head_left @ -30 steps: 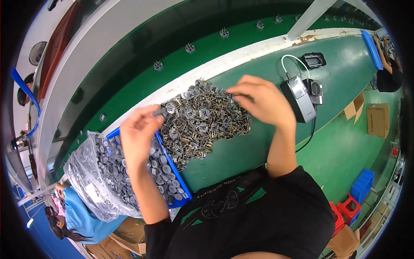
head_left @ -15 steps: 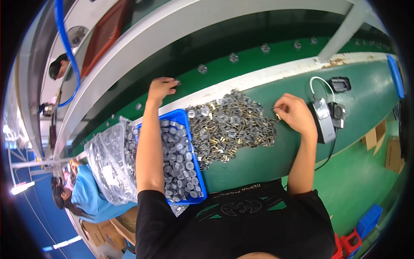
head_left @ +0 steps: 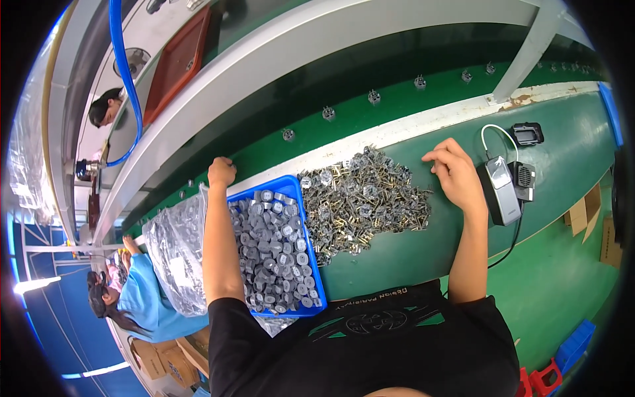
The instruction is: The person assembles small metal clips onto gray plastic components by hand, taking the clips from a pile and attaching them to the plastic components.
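Note:
My left hand (head_left: 222, 171) is over the green strip behind the white ledge, fingers curled in. What they hold, if anything, is hidden. Just right of the pile of small metal-pinned parts (head_left: 364, 205), my right hand (head_left: 456, 175) hovers with its index finger stretched out, and nothing shows between finger and thumb. Under and beside my left forearm stands a blue tray (head_left: 311, 248) full of round grey pieces (head_left: 271, 255). Several small pinned parts, one of them a nearby plug-like part (head_left: 288, 135), stand spaced in a row along the green strip.
A clear plastic bag (head_left: 175, 255) lies left of the tray. On the right of the green table are a grey box-shaped device (head_left: 503, 192) with a white cable and a black holder (head_left: 528, 133). A metal frame (head_left: 264, 63) crosses above the strip. A co-worker in blue (head_left: 155, 301) sits at left.
My left hand has drawn back leftward and toward me along the strip, its fingers curling. The fingers of my right hand have parted from a pinch on a small part. The view has shifted slightly.

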`<state>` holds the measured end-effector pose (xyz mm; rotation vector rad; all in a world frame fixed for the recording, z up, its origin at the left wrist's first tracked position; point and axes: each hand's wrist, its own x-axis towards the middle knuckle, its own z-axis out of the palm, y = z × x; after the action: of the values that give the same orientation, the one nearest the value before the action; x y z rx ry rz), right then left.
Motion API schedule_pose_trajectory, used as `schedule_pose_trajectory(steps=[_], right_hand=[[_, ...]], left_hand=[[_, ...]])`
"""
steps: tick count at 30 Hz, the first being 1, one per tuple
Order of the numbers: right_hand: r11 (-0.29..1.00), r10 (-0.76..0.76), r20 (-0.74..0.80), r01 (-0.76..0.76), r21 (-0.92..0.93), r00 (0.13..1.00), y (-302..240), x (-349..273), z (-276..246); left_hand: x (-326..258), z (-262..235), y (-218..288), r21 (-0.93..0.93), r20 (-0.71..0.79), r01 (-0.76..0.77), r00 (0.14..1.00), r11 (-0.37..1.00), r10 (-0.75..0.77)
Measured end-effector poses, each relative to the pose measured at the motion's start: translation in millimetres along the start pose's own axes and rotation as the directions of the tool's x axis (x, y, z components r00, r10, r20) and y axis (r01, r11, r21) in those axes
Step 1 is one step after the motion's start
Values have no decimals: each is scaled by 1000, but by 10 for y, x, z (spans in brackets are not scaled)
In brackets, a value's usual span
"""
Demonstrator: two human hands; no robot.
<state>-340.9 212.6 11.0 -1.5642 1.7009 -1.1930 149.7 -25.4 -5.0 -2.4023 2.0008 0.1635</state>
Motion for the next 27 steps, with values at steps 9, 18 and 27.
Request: schedule_pose_trajectory(steps=[9, 18, 27], right_hand=[[984, -23, -54, 13, -180, 998, 135, -57, 29], [923, -304, -68, 312, 224, 950, -174, -85, 480], [841, -509, 92, 472, 263, 856, -704, -385, 820]], left_hand=[[-902, -533, 814, -383, -234, -376, 923, 844, 305], [-2505, -481, 1406, -922, 42, -138, 894, 363, 446], [-2847, -204, 1373, -954, 73, -86, 863, 288, 500]])
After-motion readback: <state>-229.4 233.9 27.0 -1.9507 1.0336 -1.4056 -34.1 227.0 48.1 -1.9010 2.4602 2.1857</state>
